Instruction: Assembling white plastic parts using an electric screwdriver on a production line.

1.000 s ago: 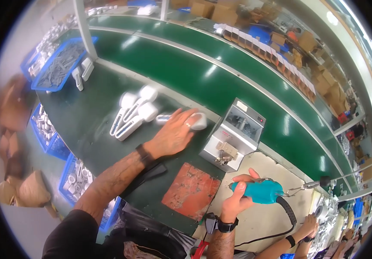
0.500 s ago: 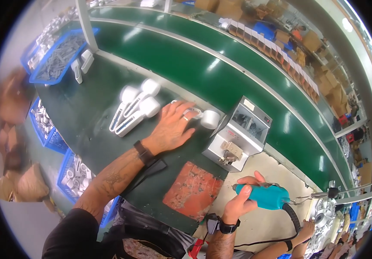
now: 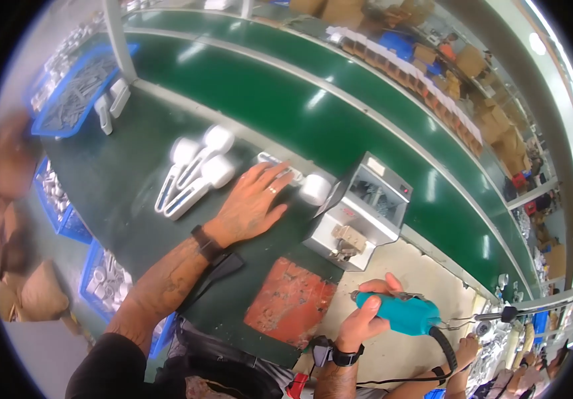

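My left hand (image 3: 250, 206) lies palm down with its fingers spread and the thumb standing off to the side; the fingertips reach over the handle of a white scoop (image 3: 314, 189), and I can't tell from here whether they press on it or only rest there. That scoop lies on the green table (image 3: 127, 173) by its far edge, its round cup just beside the grey metal box (image 3: 359, 213). It looks like hard plastic, so I'd expect it to feel light and stiff, with a smooth cup that could slide or roll under a careless fingertip. I'd take it by the handle, close to the cup where most of the weight seems to be. My right hand (image 3: 366, 322) is wrapped around a teal power screwdriver (image 3: 406, 312), held up over the pale board (image 3: 393, 266), its thumb along the top. I judge that tool heavier, rigid and well suited to a full grip around the body; its black cord (image 3: 446, 349) probably drags a little at the back end. Three more scoops (image 3: 216, 171) lie left of my left hand, and a worn red mat (image 3: 291, 302) lies nearer me.
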Action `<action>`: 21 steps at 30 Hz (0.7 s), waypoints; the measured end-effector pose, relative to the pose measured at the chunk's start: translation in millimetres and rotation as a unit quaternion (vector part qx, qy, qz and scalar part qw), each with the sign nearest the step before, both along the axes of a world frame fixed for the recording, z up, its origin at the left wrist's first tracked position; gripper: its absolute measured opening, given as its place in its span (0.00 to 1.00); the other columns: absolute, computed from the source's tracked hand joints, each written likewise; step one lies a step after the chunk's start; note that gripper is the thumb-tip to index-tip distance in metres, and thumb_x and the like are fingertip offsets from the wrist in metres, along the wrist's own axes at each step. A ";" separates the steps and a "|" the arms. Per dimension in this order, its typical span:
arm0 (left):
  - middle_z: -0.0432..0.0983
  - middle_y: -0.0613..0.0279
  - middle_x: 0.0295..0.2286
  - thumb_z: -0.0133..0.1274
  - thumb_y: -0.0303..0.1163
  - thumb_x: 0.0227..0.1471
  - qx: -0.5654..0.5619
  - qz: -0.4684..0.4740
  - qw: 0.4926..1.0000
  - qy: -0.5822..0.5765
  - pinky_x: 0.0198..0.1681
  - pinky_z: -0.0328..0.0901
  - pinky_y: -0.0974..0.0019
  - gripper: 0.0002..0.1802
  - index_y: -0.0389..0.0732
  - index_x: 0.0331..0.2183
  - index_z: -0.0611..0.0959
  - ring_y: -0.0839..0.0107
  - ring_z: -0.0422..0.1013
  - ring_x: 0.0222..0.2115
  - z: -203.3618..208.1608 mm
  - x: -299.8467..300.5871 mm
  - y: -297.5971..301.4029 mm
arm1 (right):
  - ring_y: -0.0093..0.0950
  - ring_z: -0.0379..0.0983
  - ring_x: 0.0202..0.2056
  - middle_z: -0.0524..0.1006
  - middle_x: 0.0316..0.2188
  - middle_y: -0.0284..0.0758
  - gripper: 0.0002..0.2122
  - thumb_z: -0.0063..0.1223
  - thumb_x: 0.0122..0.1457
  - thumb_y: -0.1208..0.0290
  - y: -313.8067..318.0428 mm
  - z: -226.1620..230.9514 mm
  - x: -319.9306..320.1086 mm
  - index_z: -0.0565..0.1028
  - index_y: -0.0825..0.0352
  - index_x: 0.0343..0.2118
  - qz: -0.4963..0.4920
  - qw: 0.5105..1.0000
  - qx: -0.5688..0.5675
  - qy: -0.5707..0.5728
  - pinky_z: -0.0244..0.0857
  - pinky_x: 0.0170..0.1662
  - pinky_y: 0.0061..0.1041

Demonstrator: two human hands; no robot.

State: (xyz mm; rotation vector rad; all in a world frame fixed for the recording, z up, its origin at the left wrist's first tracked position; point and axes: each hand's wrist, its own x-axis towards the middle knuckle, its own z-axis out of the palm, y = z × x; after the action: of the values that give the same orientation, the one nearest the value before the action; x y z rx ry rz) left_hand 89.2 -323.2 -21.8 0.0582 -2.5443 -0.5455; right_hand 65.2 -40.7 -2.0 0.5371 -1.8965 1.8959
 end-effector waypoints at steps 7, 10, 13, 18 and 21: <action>0.60 0.58 0.62 0.59 0.34 0.52 -0.002 0.005 1.000 -0.020 0.62 0.58 0.50 0.35 0.42 0.61 0.69 0.53 0.57 0.60 -0.5 -0.1 0.9 | 0.24 0.70 0.30 0.76 0.30 0.37 0.32 0.59 0.59 0.49 2.8 1.7 4.5 0.67 0.73 0.56 -0.005 1.000 -0.009 -0.005 0.64 0.31 0.21; 0.60 0.57 0.63 0.59 0.34 0.52 0.001 0.006 1.000 -0.020 0.63 0.57 0.50 0.35 0.42 0.61 0.69 0.53 0.57 0.61 1.2 0.4 0.9 | 0.24 0.70 0.31 0.76 0.30 0.37 0.31 0.59 0.59 0.50 1.9 0.9 4.9 0.66 0.73 0.56 0.008 1.000 -0.019 -0.004 0.65 0.30 0.20; 0.60 0.56 0.62 0.60 0.33 0.51 0.001 0.004 1.000 -0.010 0.62 0.59 0.49 0.35 0.41 0.60 0.70 0.50 0.58 0.60 1.8 0.7 -0.6 | 0.23 0.69 0.30 0.77 0.32 0.38 0.32 0.59 0.60 0.53 2.3 -1.6 5.7 0.64 0.74 0.57 0.034 0.998 -0.047 -0.024 0.63 0.32 0.22; 0.60 0.57 0.63 0.60 0.33 0.51 0.006 -0.009 1.000 -0.010 0.63 0.58 0.50 0.36 0.41 0.61 0.68 0.51 0.57 0.61 -0.9 -1.4 0.4 | 0.23 0.69 0.31 0.76 0.33 0.38 0.31 0.60 0.60 0.54 3.8 -1.0 4.7 0.64 0.74 0.57 0.036 0.998 -0.043 -0.032 0.62 0.33 0.22; 0.63 0.57 0.60 0.61 0.32 0.51 0.011 0.002 1.000 0.017 0.63 0.58 0.50 0.31 0.41 0.57 0.73 0.51 0.59 0.59 2.2 -1.0 4.3 | 0.23 0.69 0.31 0.76 0.32 0.38 0.31 0.60 0.60 0.55 3.5 0.9 5.2 0.64 0.74 0.57 0.045 0.997 -0.046 -0.031 0.61 0.33 0.22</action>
State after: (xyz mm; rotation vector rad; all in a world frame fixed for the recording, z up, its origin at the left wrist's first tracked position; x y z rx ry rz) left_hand 88.2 -318.9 -19.5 0.0624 -2.5052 -0.5694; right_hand 70.4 -37.2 -1.2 0.5486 -1.8417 2.0683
